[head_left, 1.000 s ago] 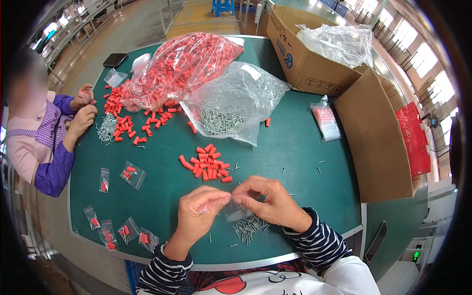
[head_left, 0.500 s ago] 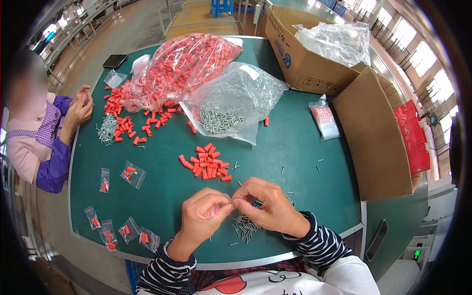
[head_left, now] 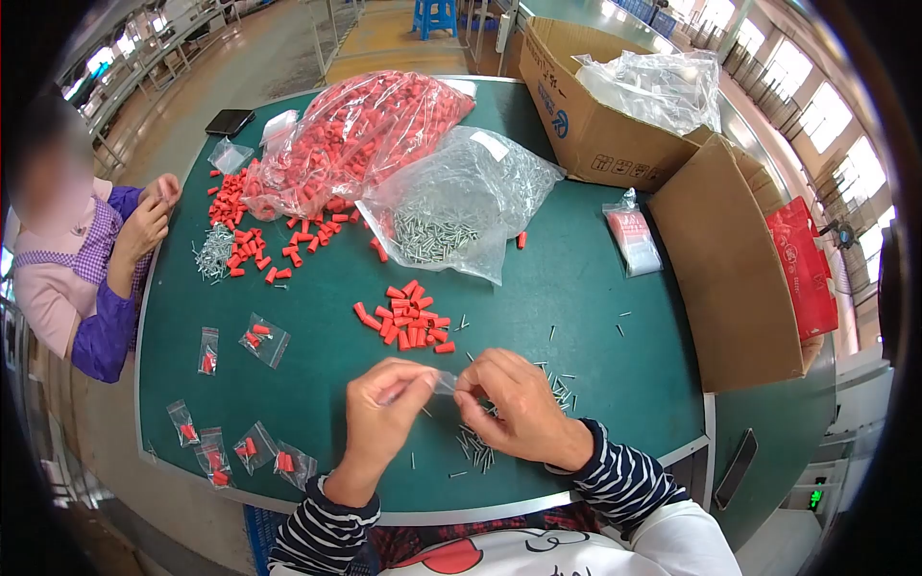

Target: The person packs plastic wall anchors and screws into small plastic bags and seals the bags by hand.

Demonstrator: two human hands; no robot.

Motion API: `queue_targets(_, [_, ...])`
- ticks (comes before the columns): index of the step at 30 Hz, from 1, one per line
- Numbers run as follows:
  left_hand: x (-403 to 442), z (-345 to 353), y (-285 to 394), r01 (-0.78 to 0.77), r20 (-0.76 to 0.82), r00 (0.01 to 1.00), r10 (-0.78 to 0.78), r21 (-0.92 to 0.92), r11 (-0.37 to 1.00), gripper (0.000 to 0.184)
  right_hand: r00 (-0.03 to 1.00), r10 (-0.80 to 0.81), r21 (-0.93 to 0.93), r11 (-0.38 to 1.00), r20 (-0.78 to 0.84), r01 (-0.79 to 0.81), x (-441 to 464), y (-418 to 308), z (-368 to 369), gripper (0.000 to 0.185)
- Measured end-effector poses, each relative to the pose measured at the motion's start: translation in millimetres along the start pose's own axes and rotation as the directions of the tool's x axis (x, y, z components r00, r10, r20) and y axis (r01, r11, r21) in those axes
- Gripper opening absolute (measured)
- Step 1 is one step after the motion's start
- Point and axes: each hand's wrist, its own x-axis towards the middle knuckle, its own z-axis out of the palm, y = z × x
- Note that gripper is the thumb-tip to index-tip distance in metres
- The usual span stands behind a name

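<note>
Between my hands, near the front of the table, a small clear plastic bag [head_left: 445,383] is stretched. My left hand [head_left: 386,411] pinches its left side with thumb and forefinger. On the other side, my right hand [head_left: 517,405] is closed on the bag's right edge, its fingertips bunched together. Under and around the right hand lies a pile of loose silver screws [head_left: 475,447], partly hidden by that hand. Just beyond the hands sits a small heap of red plastic caps [head_left: 408,319]. Whether anything is inside the bag cannot be made out.
A big bag of red caps [head_left: 360,134] and a clear bag of screws [head_left: 432,230] lie at the back. Filled small bags [head_left: 252,447] lie at left. Cardboard boxes [head_left: 615,144] and a bag pack [head_left: 632,238] stand right. A co-worker [head_left: 86,259] sits left.
My hands have drawn slightly apart, and more of the clear bag shows between them. My left hand has shifted a little left. The co-worker's hands have also moved slightly.
</note>
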Motion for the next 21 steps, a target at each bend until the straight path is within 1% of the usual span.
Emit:
queue_targets(2, [0.3,-1.7,0.2,0.031,-0.014,0.999,-0.031,-0.006,1.0,0.004,1.0,0.021,-0.02,1.0,-0.013,-0.021,0.3,1.6,-1.8,0.015])
queue_targets(3, [0.5,-2.5,0.2,0.046,-0.022,0.999,-0.046,-0.01,0.999,0.004,0.995,0.013,-0.058,0.998,-0.103,-0.019,2.2,3.2,-1.4,0.016])
queue_targets(5, [-0.6,-1.1,-0.4,-0.018,-0.046,0.999,0.019,0.014,1.0,0.003,0.96,-0.011,-0.132,0.991,-0.279,-0.027,5.7,6.7,-0.2,0.019])
queue_targets(6, [-1.1,-0.5,-0.9,-0.049,-0.057,0.997,0.051,0.026,0.998,0.003,0.958,-0.011,-0.12,0.993,-0.285,-0.024,5.6,1.1,-3.3,0.022])
queue_targets(9, [-3.1,1.9,-6.5,-0.164,-0.018,0.985,0.173,0.223,0.961,0.005,0.985,-0.042,-0.13,0.991,-0.165,0.021,2.7,-13.3,-6.7,0.023])
queue_targets(12, [-2.8,4.1,-6.7,-0.345,0.076,0.937,0.342,0.368,0.863,0.006,0.995,0.039,-0.131,0.99,-0.091,-0.051,-2.1,-11.0,4.0,0.023])
queue_targets(13, [-2.6,4.3,-5.6,-0.333,0.082,0.941,0.327,0.373,0.866,0.006,0.996,0.063,-0.129,0.989,-0.066,-0.072,-3.1,-8.0,7.1,0.023])
queue_targets(16, [-3.0,4.6,-3.3,-0.291,0.068,0.955,0.288,0.389,0.874,0.006,0.993,0.037,-0.077,0.996,-0.113,-0.046,-3.1,-4.7,9.3,0.023])
queue_targets(18, [-2.2,4.6,-4.0,-0.266,0.029,0.96,0.277,0.395,0.879,0.006,0.997,-0.07,-0.161,0.985,-0.042,0.062,-1.9,-3.4,3.0,0.025])
queue_targets(19, [-2.2,4.1,-3.4,-0.276,0.043,0.958,0.285,0.418,0.866,0.005,0.993,-0.121,-0.199,0.973,-0.003,0.118,-1.3,-3.1,1.1,0.027])
queue_targets(21, [-3.0,2.5,-1.1,-0.296,0.072,0.952,0.297,0.462,0.836,0.004,0.991,-0.131,-0.278,0.952,0.017,0.131,-2.1,-4.6,4.4,0.029])
